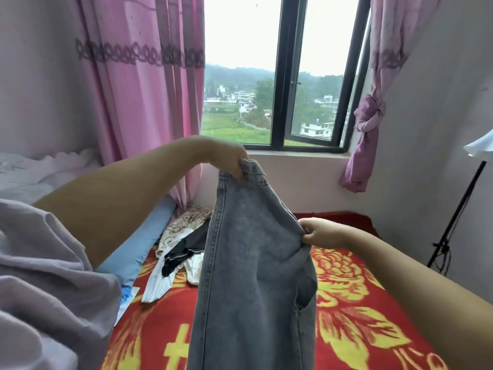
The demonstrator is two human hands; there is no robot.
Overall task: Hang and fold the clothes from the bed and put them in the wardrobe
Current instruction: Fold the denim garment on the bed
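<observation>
No writing, label, brand or number can be read anywhere in this view. The grey jeans (248,263) show only plain cloth and seams, with no legible tag. The red blanket (346,303) under them bears yellow flower patterns and, at its near edge just left of the jeans, yellow strokes that may be part of a character, cut off and not readable. A sheet with blue print (128,295) lies at the blanket's left edge, too small and blurred to make out.
</observation>
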